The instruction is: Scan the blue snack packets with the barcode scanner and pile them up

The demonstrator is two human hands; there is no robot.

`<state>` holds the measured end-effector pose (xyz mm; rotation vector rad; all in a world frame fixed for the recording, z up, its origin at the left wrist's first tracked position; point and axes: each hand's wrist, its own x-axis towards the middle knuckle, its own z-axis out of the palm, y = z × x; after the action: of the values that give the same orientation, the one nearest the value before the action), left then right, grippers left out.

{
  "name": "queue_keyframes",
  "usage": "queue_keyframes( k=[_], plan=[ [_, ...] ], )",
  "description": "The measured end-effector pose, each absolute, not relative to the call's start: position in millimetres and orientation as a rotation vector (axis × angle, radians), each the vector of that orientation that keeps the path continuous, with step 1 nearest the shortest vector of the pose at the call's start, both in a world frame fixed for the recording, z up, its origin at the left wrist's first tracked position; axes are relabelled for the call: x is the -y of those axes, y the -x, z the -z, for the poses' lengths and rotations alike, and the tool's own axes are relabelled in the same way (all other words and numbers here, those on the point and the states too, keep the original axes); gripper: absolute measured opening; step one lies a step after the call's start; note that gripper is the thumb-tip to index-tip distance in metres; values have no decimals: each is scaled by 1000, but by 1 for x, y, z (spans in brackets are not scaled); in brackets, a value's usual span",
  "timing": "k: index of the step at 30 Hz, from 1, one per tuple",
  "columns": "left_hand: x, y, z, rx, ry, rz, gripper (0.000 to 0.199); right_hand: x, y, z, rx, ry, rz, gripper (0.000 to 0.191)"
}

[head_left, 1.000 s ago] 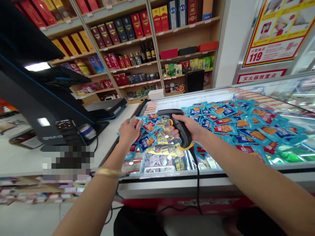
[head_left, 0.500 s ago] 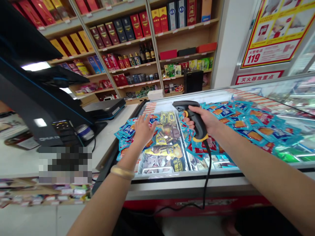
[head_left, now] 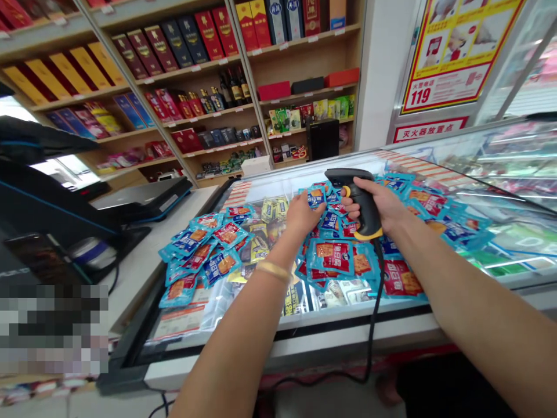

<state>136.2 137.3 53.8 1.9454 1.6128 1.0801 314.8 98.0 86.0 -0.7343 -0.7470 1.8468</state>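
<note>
A black and yellow barcode scanner (head_left: 369, 210) is in the grip of my right hand (head_left: 383, 206), its head pointing left and its cable hanging over the freezer's front edge. My left hand (head_left: 303, 215) is just left of it, thumb and fingers closed on a blue snack packet (head_left: 317, 199). Under and around both hands lies a pile of blue and red snack packets (head_left: 333, 255) on the glass freezer top. Another heap of such packets (head_left: 217, 247) is at the left end of the glass. My left wrist wears a gold bangle (head_left: 273, 269).
A black checkout machine (head_left: 39, 197) and a scale (head_left: 143, 194) stand on the counter at left. Behind are shelves of boxes and bottles (head_left: 209, 98). A white box (head_left: 256, 165) sits past the freezer's far edge. More packets (head_left: 461, 223) spread rightward.
My left hand has gone from open above the left part of the glass to the pile by the scanner, closing on a packet. The view has turned right; the scanner stays in my right hand.
</note>
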Motion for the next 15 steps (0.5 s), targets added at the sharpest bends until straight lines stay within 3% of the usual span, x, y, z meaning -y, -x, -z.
queue_keyframes(
  k=[4,8,15],
  plan=[
    [-151,-149,-58,-1880,-2094,-809,67,-98,-312,-85,747,741,-1849,23],
    [-156,-150,-58,-1953,-2057,-673,55,-98,-313,-83,769,724,-1853,21],
    [-142,-124,-52,-1830,-2007,-1002,38,-96,-311,-83,765,736,-1863,23]
  ],
)
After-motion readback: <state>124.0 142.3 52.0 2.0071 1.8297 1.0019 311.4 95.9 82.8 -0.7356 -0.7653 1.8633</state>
